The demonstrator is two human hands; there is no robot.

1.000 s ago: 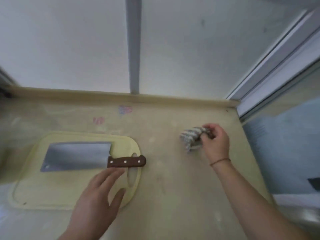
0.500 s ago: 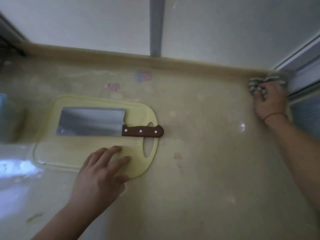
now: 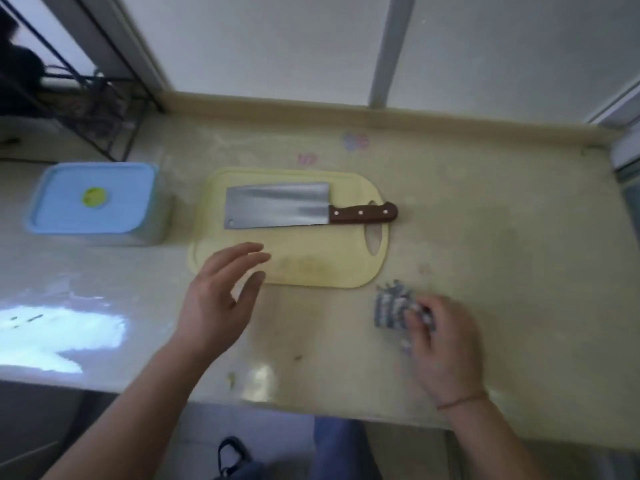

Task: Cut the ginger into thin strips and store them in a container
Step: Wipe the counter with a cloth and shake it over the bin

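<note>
Head view: the right hand (image 3: 445,344) is clutching a crumpled blue-and-white striped cloth (image 3: 393,308) against the beige table (image 3: 502,237), near its front edge, just off the front right corner of the pale yellow plastic cutting board (image 3: 311,268). The left hand (image 3: 216,299) is hovering with fingers spread and slack, holding nothing, over the board's front left corner. A steel cleaver with a riveted brown wooden handle (image 3: 278,206) is lying flat along the board's far side, handle pointing right and overhanging the board's grip hole.

No ginger is showing anywhere, neither on the board nor on the table, so the task's own thing is out of sight. The risk, as I judge it: if the cloth sweeps toward the board, it could knock the overhanging handle and spin the blade toward the left hand's fingers.

The light blue rectangular plastic container (image 3: 93,202) is sitting toward the table's left edge, lid with a green centre spot closed; its contents are hidden.
</note>
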